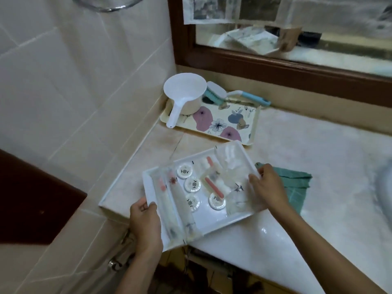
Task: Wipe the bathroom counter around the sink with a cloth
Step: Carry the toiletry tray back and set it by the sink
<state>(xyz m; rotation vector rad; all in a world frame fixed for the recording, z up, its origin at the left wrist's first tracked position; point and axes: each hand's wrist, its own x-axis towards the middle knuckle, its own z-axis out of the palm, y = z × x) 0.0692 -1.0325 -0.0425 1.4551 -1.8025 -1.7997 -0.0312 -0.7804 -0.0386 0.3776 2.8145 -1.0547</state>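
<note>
A white tray (222, 222) of wrapped toiletries, round soaps and toothbrushes sits tilted at the counter's front left corner. My left hand (145, 225) grips its near left edge. My right hand (268, 185) holds its right edge. A green cloth (297, 183) lies flat on the pale marble counter (307, 149) just right of the tray, partly behind my right hand. The sink basin (384, 192) shows only as a rim at the far right.
A floral tray (233, 122) stands in the back corner with a white scoop (183, 94) and a blue-and-white brush (218, 93). Tiled wall runs along the left. A brown-framed mirror (297, 66) hangs behind the counter.
</note>
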